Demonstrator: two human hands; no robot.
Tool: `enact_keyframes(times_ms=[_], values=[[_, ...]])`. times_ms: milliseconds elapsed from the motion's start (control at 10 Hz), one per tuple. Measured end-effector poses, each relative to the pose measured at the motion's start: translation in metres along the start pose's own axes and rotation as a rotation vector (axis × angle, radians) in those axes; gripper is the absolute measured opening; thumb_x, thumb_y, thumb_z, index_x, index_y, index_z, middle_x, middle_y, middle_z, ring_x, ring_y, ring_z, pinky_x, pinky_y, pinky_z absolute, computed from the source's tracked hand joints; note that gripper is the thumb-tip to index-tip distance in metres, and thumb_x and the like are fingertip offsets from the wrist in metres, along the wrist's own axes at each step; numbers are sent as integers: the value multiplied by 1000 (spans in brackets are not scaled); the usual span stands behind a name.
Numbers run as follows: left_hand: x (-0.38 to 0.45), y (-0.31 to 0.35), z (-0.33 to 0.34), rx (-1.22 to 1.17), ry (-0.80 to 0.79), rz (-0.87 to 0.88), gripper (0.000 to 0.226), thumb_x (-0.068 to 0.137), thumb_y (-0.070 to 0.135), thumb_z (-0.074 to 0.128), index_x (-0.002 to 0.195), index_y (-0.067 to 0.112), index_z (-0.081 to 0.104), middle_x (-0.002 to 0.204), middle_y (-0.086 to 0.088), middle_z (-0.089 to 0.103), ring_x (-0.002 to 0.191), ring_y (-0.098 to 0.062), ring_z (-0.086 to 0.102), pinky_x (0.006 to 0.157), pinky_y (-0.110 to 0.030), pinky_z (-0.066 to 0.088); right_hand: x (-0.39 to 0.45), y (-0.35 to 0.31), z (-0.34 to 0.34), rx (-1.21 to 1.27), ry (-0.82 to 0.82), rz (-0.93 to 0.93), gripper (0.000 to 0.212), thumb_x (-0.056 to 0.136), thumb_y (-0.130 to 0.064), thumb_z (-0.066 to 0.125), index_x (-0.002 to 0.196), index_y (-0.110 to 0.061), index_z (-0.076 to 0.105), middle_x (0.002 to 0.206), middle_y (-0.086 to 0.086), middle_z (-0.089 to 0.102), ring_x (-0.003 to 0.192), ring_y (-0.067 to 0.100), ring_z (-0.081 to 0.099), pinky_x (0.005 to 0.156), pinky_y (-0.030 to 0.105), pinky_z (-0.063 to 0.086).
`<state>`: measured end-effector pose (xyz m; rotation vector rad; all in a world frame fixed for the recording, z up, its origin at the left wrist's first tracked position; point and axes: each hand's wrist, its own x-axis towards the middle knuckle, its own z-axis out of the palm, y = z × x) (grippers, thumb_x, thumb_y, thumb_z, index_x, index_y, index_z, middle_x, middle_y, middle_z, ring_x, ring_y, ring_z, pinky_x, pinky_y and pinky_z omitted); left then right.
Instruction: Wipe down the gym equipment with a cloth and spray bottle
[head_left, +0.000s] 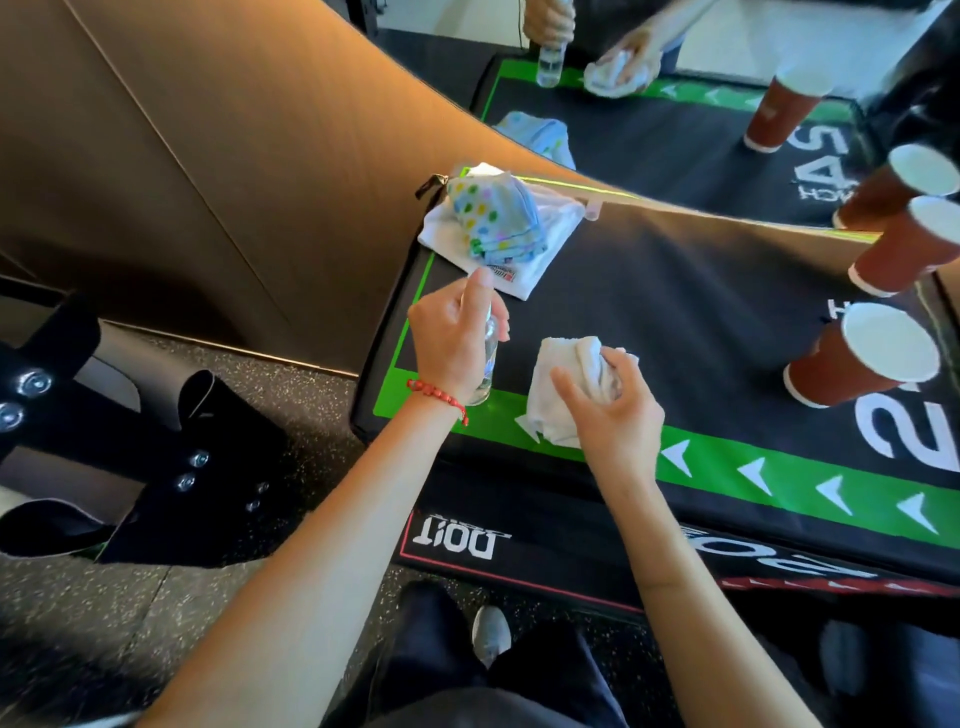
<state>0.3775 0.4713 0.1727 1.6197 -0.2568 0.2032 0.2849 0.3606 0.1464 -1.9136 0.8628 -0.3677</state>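
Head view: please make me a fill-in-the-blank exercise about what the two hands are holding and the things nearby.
1. The left hand grips a clear ____ bottle.
2. The right hand holds a crumpled ____ cloth.
3. The left wrist wears a ____ beaded bracelet.
4. The nearest paper cup is red-brown outside and ____ inside.

Missing words: spray; white; red; white

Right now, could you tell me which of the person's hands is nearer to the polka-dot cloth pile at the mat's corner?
Left. The left hand, gripping the spray bottle, sits just below the polka-dot cloth pile. The right hand holds the white cloth farther along the mat.
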Motion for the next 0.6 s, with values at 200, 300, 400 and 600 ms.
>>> enact_keyframes(times_ms=[200, 300, 400, 600], values=[[-2, -1, -5, -8, -23, -3, 64, 82, 47, 33, 48, -1, 57, 46, -10, 55, 46, -15, 51, 56, -31, 42, 2, 6, 10, -182, 59, -86, 43, 77, -38, 66, 114, -20, 55, 101, 1, 54, 98, 22, 48, 78, 33, 37], [-6, 1, -6, 4, -32, -10, 64, 80, 47, 31, 51, -3, 58, 48, -19, 54, 47, -24, 51, 55, -31, 42, 1, 11, 13, -243, 84, -102, 46, 76, -37, 66, 116, -16, 53, 101, 10, 49, 97, 29, 44, 85, 38, 40], [-10, 2, -9, 2, -43, -35, 63, 79, 50, 33, 58, -3, 60, 56, -22, 59, 52, -24, 55, 57, -22, 43, -2, 11, 12, -238, 121, -138, 46, 75, -34, 69, 116, -16, 55, 104, 13, 47, 98, 31, 44, 87, 38, 39], [-21, 2, -14, -9, -80, -86, 57, 74, 56, 41, 93, 8, 64, 74, 1, 67, 69, -5, 62, 69, -18, 47, -11, 20, 2, -280, 145, -252, 49, 78, -34, 69, 122, -19, 56, 119, 13, 47, 108, 32, 40, 90, 36, 31]])
